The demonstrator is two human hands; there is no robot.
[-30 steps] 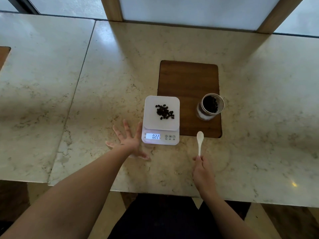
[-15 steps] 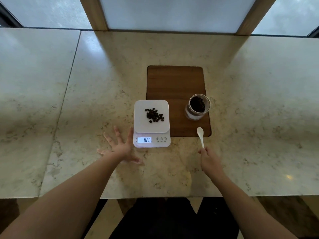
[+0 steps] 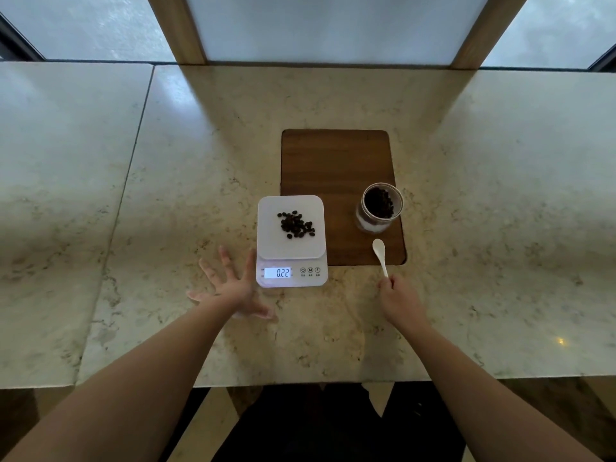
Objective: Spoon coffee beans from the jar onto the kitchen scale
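A white kitchen scale [image 3: 271, 241] sits on the marble counter with a small pile of coffee beans [image 3: 296, 224] on its platform; its lit display reads 0.22. An open glass jar [image 3: 379, 212] with dark beans inside stands on the wooden board [image 3: 333, 161], right of the scale. My right hand [image 3: 400, 300] pinches the handle end of a white spoon [image 3: 380, 253], whose empty bowl points toward the jar and lies over the board's near edge. My left hand [image 3: 233, 288] lies flat on the counter with fingers spread, just left of the scale's front corner.
The marble counter [image 3: 500, 228] stretches wide on both sides, with a seam [image 3: 128, 168] at the left. Window panes and two wooden posts [image 3: 178, 28] line the far edge. The counter's near edge runs just under my forearms.
The view has shifted as my head moved. My right hand with the spoon has moved slightly right and toward the jar. My left hand stays spread beside the scale.
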